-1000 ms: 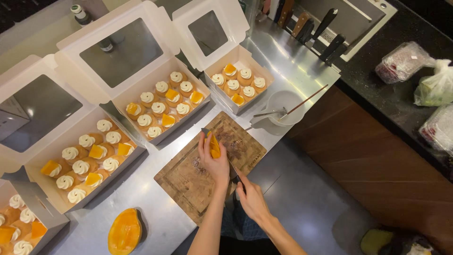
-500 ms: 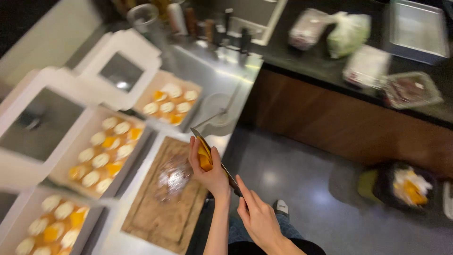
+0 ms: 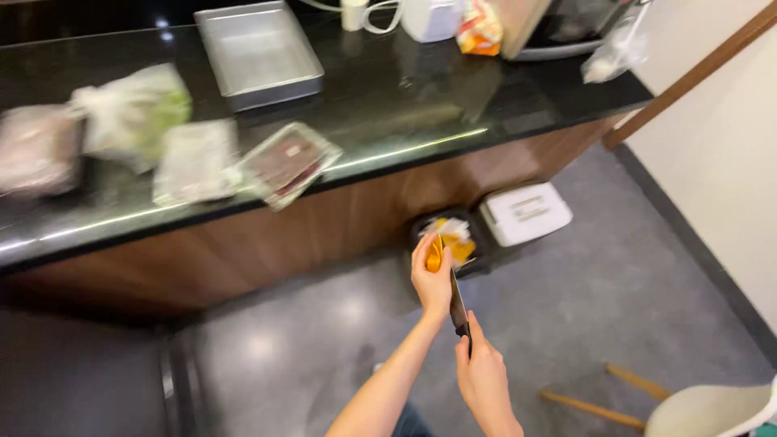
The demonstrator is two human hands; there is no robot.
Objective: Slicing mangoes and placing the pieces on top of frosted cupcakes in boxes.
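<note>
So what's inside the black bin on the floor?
The black bin holds yellow-orange scraps and something pale. The left hand, holding an orange piece, covers part of it, so anything deeper stays hidden.

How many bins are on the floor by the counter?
2: a dark open bin with yellow scraps just beyond the left hand, and a white-lidded bin right beside it. Others may sit out of view.

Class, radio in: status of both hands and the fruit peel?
Left hand grips orange peel. Right hand holds knife. Open bin directly beyond, nothing between.
</note>
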